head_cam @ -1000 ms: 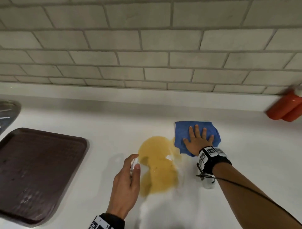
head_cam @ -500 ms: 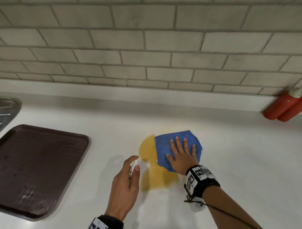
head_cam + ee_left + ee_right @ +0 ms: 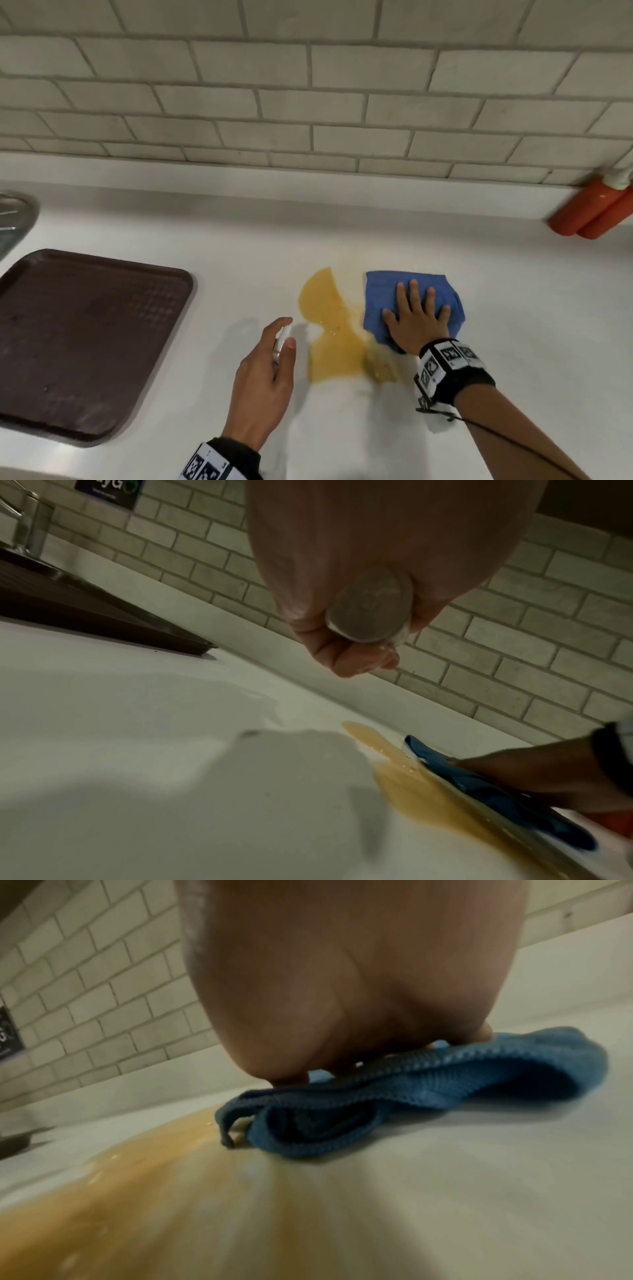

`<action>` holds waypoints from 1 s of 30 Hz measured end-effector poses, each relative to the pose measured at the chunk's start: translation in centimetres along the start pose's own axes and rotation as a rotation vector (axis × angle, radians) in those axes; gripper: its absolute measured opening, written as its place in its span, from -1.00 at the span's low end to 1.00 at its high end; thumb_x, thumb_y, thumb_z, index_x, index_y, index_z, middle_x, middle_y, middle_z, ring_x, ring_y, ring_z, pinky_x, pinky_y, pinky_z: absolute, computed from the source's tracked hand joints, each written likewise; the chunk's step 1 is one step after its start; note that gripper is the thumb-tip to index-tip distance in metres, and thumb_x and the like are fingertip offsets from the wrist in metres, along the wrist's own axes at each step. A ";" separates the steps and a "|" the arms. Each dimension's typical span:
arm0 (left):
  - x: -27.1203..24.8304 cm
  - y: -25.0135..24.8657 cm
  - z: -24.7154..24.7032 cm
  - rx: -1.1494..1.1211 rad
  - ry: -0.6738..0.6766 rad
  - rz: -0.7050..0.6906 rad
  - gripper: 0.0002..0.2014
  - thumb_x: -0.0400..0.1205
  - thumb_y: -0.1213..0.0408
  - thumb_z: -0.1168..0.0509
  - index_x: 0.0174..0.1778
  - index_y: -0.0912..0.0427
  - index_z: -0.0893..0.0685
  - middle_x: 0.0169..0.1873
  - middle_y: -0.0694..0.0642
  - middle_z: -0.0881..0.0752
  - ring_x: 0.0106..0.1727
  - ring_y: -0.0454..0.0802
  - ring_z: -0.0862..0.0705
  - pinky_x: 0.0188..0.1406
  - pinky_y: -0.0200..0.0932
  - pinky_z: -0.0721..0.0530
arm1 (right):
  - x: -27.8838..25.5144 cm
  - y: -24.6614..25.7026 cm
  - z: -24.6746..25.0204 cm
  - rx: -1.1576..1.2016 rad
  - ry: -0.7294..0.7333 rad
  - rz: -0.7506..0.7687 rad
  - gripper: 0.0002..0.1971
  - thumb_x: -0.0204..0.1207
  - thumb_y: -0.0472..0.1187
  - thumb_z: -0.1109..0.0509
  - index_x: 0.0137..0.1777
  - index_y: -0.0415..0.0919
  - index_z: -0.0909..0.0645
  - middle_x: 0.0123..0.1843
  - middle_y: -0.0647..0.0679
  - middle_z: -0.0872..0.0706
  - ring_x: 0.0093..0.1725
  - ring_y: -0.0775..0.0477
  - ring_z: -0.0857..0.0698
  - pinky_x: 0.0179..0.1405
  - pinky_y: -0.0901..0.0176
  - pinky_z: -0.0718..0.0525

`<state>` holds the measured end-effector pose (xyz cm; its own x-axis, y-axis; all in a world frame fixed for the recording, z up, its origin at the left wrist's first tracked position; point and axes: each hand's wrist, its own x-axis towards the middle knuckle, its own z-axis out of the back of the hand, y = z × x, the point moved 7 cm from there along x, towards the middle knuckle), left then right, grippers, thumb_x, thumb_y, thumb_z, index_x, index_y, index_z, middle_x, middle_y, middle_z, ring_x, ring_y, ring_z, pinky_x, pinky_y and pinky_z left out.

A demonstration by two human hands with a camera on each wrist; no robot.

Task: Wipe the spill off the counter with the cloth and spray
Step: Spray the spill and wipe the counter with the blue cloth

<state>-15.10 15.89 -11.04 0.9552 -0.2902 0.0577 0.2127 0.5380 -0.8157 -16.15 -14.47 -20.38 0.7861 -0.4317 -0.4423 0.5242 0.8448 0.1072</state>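
Observation:
A yellow-orange spill (image 3: 330, 329) lies on the white counter (image 3: 513, 308), smeared toward the front. My right hand (image 3: 416, 315) presses flat, fingers spread, on a blue cloth (image 3: 383, 294) at the spill's right edge. The same cloth (image 3: 394, 1096) bunches under my palm in the right wrist view, beside the spill (image 3: 120, 1191). My left hand (image 3: 270, 370) hovers left of the spill and grips a small clear spray bottle (image 3: 281, 342), forefinger on top. Seen from the left wrist, the bottle's round base (image 3: 371, 607) shows between my curled fingers, above the spill (image 3: 411, 785) and cloth (image 3: 496, 791).
A dark brown tray (image 3: 78, 342) lies on the counter at the left, with a sink edge (image 3: 17, 212) behind it. Two orange bottles (image 3: 592, 212) stand against the tiled wall at the far right. A faucet (image 3: 31, 526) shows at the left.
My right hand swept the cloth left into the spill, then back right, leaving the spill smaller and smeared. The left hand kept its hold on the spray bottle in place.

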 end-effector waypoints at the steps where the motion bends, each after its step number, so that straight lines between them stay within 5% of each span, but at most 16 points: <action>1: 0.0 0.2 0.3 0.008 -0.006 0.011 -0.72 0.79 0.08 -0.15 0.40 -0.26 -0.54 -0.54 0.08 -0.46 -0.55 -0.14 -0.41 -0.37 -0.19 -0.57 | 1.0 1.1 0.6 -0.005 0.006 0.001 -0.28 0.67 0.29 0.20 0.70 -0.02 0.34 0.73 -0.06 0.35 0.68 -0.35 0.28 0.58 -0.49 0.13; 3: 0.1 0.6 0.9 0.016 -0.014 0.028 -0.72 0.79 0.08 -0.16 0.40 -0.27 -0.55 -0.58 -0.07 -0.42 -0.55 -0.12 -0.42 -0.20 -0.09 -0.68 | 2.5 3.5 1.2 -0.016 0.015 0.016 -0.29 0.67 0.28 0.19 0.70 -0.01 0.32 0.73 -0.07 0.34 0.67 -0.37 0.29 0.57 -0.50 0.14; 9: 0.3 1.5 1.9 0.002 -0.020 0.031 -0.72 0.79 0.10 -0.18 0.33 -0.41 -0.53 -0.56 -0.04 -0.47 -0.53 -0.12 -0.47 -0.37 -0.20 -0.57 | 0.7 11.8 -1.3 -0.070 -0.003 0.269 -0.30 0.66 0.27 0.23 0.71 0.00 0.29 0.73 -0.09 0.33 0.67 -0.37 0.30 0.56 -0.50 0.27; 11: 0.4 1.8 1.8 -0.007 -0.004 0.031 -0.71 0.78 0.07 -0.16 0.31 -0.48 -0.48 -0.52 0.04 -0.57 -0.49 -0.07 -0.56 -0.34 -0.19 -0.60 | -1.9 12.5 -2.9 -0.088 -0.024 0.345 -0.26 0.61 0.32 0.31 0.72 -0.03 0.12 0.75 -0.11 0.15 0.69 -0.39 0.14 0.57 -0.52 0.19; 14: 0.5 2.0 1.7 -0.027 0.005 0.034 -0.71 0.78 0.07 -0.16 0.26 -0.52 -0.46 -0.36 0.20 -0.74 -0.38 0.09 -0.64 -0.27 -0.15 -0.63 | -5.2 10.3 -4.6 -0.092 -0.118 0.333 -0.29 0.65 0.26 0.27 0.63 -0.08 -0.31 0.67 -0.14 -0.31 0.61 -0.40 -0.29 0.52 -0.50 -0.12; 18: 0.5 2.1 1.2 -0.002 0.047 0.035 -0.71 0.78 0.00 -0.10 0.26 -0.63 -0.39 -0.26 0.19 -0.77 -0.36 0.07 -0.65 -0.26 -0.21 -0.62 | -7.5 4.7 -5.3 -0.077 -0.146 0.227 -0.30 0.67 0.24 0.27 0.63 -0.10 -0.32 0.65 -0.16 -0.35 0.59 -0.39 -0.34 0.49 -0.42 -0.14; 21: 0.2 2.5 1.0 0.019 0.076 0.041 -0.70 0.77 -0.10 -0.02 0.32 -0.68 -0.34 -0.21 0.03 -0.78 -0.32 -0.02 -0.72 -0.19 -0.15 -0.67 | -7.0 2.6 -4.5 -0.037 -0.073 0.109 -0.27 0.66 0.25 0.31 0.62 -0.12 -0.34 0.62 -0.19 -0.39 0.53 -0.43 -0.42 0.39 -0.51 -0.36; 23: 0.0 2.8 0.9 0.013 0.100 0.051 -0.67 0.75 -0.17 0.03 0.40 -0.62 -0.36 -0.17 0.00 -0.79 -0.33 -0.04 -0.74 -0.10 -0.05 -0.72 | -5.5 3.1 -2.9 -0.033 -0.077 0.062 -0.24 0.63 0.28 0.37 0.69 -0.11 -0.14 0.71 -0.18 -0.19 0.61 -0.44 -0.26 0.43 -0.56 -0.28; 26: -0.4 3.1 1.3 0.034 0.110 0.070 -0.64 0.75 -0.16 0.04 0.47 -0.53 -0.37 -0.18 0.00 -0.79 -0.34 -0.07 -0.71 -0.12 -0.09 -0.68 | -1.8 5.3 -2.0 0.040 -0.019 0.027 -0.32 0.66 0.25 0.26 0.70 0.02 0.31 0.74 -0.06 0.31 0.68 -0.36 0.26 0.57 -0.50 0.13; 30: -0.9 3.5 2.4 0.041 0.092 0.091 -0.65 0.75 -0.14 0.02 0.45 -0.47 -0.43 -0.16 -0.10 -0.79 -0.34 -0.15 -0.67 -0.19 -0.19 -0.56 | 0.9 11.6 -1.0 0.004 -0.002 0.127 -0.33 0.68 0.24 0.20 0.70 0.04 0.32 0.73 -0.06 0.35 0.66 -0.37 0.34 0.56 -0.51 0.21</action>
<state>-14.73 19.94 -12.54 0.9485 -0.3089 -0.0702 0.1357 0.5965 -0.7910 -9.66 -4.77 -20.44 0.8470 -0.3216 -0.4232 0.4213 0.8917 0.1655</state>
